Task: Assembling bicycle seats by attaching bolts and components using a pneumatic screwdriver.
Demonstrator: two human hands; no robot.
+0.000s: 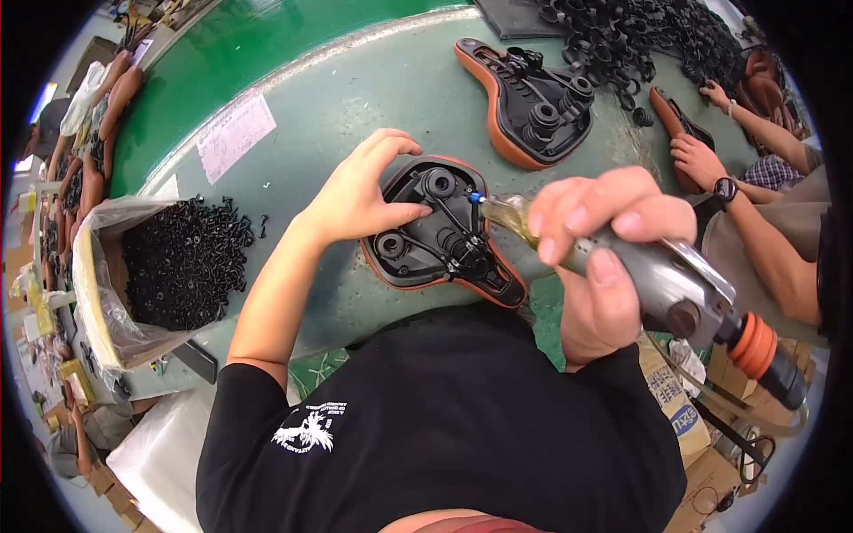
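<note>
A bicycle saddle [449,226] lies upside down on the table in front of me, its black underside with springs facing up and a brown-orange edge showing. My left hand [355,195] grips its left side, the thumb over the underside and the fingers at the far edge. In my right hand [613,240] is a pneumatic screwdriver [680,289], held with the fingers wrapped round its grey body. Its blue tip [477,198] shows just above the saddle's right side; whether it touches cannot be told.
To the left, a plastic-lined box [96,289] holds many black screws [191,262]. Another upturned saddle [533,111] lies farther back. Black rings [613,40] are heaped at the far right, near a co-worker's hands [697,160]. A sheet of paper [235,138] lies on the table [382,89].
</note>
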